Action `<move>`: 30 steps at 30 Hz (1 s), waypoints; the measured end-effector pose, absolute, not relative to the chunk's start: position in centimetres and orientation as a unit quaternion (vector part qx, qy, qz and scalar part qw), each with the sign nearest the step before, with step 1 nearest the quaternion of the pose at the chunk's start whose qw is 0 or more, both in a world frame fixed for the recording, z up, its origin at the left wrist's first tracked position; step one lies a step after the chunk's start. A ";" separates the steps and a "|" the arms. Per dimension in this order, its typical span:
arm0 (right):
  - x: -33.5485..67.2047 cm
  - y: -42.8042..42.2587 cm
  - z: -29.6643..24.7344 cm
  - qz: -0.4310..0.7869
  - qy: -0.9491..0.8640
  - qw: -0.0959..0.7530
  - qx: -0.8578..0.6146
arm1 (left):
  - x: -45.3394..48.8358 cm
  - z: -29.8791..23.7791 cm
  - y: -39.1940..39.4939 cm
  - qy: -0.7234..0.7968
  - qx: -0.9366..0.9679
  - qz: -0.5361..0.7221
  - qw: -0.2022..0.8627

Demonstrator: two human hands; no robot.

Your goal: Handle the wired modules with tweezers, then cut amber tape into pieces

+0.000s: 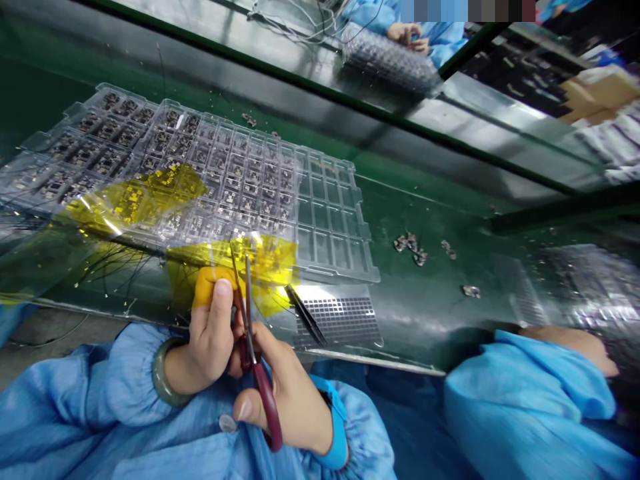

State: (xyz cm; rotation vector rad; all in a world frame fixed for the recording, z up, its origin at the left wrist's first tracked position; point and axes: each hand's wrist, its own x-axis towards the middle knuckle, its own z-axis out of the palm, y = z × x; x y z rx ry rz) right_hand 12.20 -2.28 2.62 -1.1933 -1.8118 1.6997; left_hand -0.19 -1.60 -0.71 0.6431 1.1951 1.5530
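Observation:
My left hand point(213, 333) pinches a sheet of amber polyimide tape point(267, 263) between thumb and a yellow-covered fingertip. My right hand point(283, 400) is shut on a pair of dark red-handled scissors point(266, 400), whose blades rise to the tape beside my left thumb. Further amber film point(135, 203) lies over part of a clear plastic tray point(325, 220). Most of the tray's cells hold small dark electronic parts, while those at its right end look bare. Black tweezers point(305, 315) rest on a metal mesh sheet point(337, 321) just right of the scissors.
Small metallic scraps point(410, 247) lie on the green bench point(440, 213) right of the tray. A co-worker's blue sleeve point(530, 393) fills the lower right. At the top, another person's hand point(407, 35) rests on bubble wrap point(390, 60). Cardboard point(595, 97) stands at the upper right.

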 end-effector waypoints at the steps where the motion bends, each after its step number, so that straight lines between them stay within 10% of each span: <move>1: 12.2 -2.3 2.6 0.606 -0.643 0.193 -0.427 | -0.1 -0.7 -1.6 0.488 0.264 0.644 0.526; 30: 12.1 -2.4 2.7 0.636 -0.598 0.227 -0.432 | -0.2 -1.4 -1.8 0.502 0.252 0.620 0.548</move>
